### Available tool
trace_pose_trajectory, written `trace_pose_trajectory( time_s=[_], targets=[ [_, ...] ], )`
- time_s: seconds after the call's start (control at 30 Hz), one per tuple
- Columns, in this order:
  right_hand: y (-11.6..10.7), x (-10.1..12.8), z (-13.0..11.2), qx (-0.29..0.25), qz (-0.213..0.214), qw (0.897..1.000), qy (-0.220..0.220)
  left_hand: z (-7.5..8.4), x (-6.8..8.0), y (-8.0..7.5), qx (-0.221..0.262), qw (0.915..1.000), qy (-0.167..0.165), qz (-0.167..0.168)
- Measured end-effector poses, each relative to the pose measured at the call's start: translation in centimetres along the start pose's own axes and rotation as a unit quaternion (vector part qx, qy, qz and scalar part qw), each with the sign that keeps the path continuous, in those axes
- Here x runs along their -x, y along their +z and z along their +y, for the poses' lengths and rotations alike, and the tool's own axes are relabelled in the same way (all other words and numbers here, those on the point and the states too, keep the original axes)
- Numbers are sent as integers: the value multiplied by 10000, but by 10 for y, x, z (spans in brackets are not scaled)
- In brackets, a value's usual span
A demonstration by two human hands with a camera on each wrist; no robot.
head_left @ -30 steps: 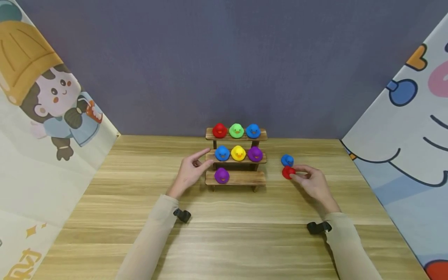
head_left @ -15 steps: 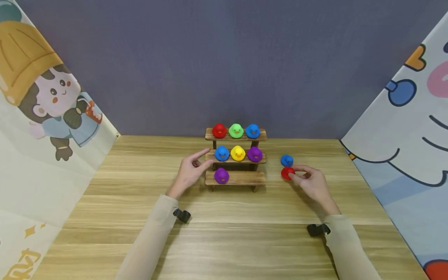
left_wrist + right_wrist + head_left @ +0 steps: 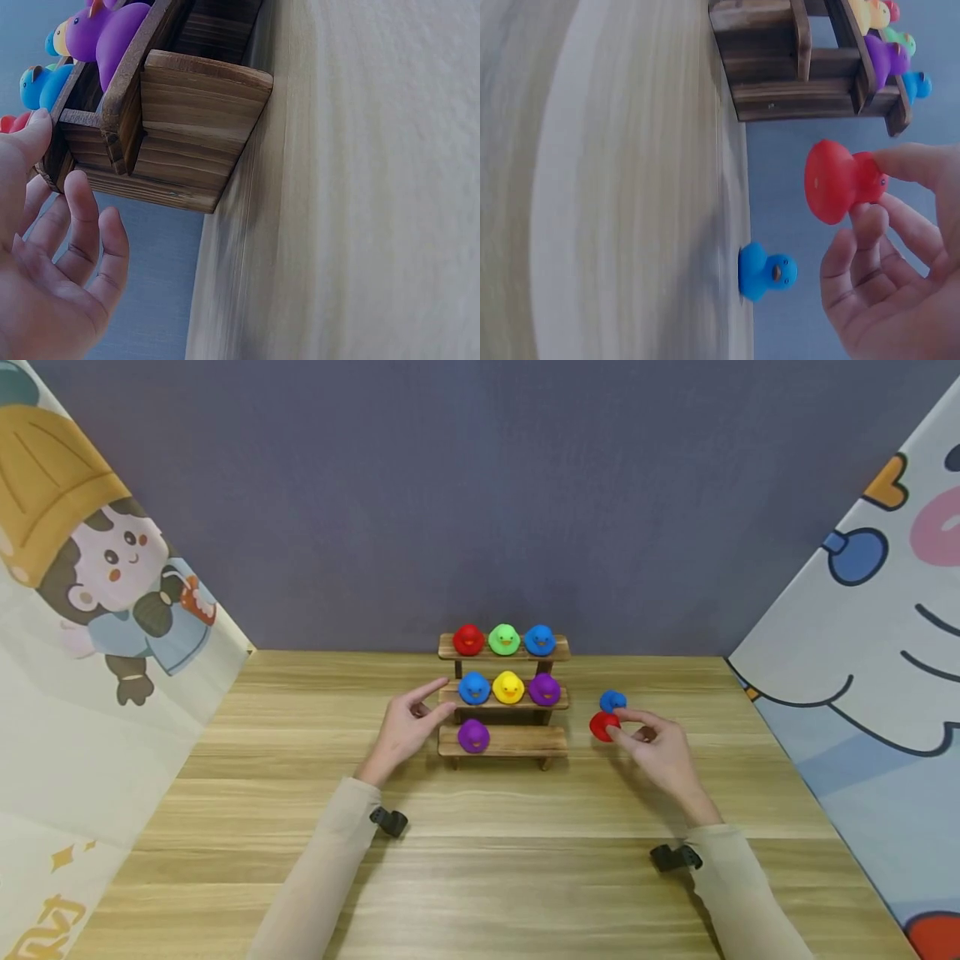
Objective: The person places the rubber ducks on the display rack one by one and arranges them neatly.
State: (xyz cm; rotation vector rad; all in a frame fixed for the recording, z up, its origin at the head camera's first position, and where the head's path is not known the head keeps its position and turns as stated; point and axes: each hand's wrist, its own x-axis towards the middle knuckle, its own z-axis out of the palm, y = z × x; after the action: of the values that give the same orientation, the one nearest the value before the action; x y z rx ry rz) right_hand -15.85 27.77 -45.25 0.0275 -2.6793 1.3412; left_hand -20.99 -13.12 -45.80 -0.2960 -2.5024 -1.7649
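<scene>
Lift is seen since before: the red duck (image 3: 602, 726), pinched by the right hand (image 3: 654, 750), is raised off the surface (image 3: 480, 877), beside the blue duck (image 3: 612, 700); the left hand (image 3: 408, 727) rests spread beside the shelf (image 3: 517, 742). Open room lies between the shelf and the ducks.

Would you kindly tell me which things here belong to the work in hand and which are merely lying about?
In hand:
- red duck, pinched by the right hand, lifted off the table
- wooden stepped shelf, left hand open beside it

Lying about:
- loose blue duck on the table
- cartoon-printed side panels
</scene>
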Motion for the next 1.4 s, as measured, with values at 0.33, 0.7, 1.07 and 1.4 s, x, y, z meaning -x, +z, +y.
trace_pose_trajectory(
  time_s=[0.33,0.7,1.07,1.4],
  targets=[
    [12,6,-16,-231,-46,9997,-43,0,1,0,1,10000,-36,1],
    [33,12,-35,-329,-281,9987,-278,2,2,0,-18,10000,-76,2],
    [59,15,-54,-591,-352,9966,-454,1,1,0,-66,10000,-19,6],
    [78,12,-69,-623,-392,9948,-698,1,1,0,-55,10000,51,-2]
  ],
)
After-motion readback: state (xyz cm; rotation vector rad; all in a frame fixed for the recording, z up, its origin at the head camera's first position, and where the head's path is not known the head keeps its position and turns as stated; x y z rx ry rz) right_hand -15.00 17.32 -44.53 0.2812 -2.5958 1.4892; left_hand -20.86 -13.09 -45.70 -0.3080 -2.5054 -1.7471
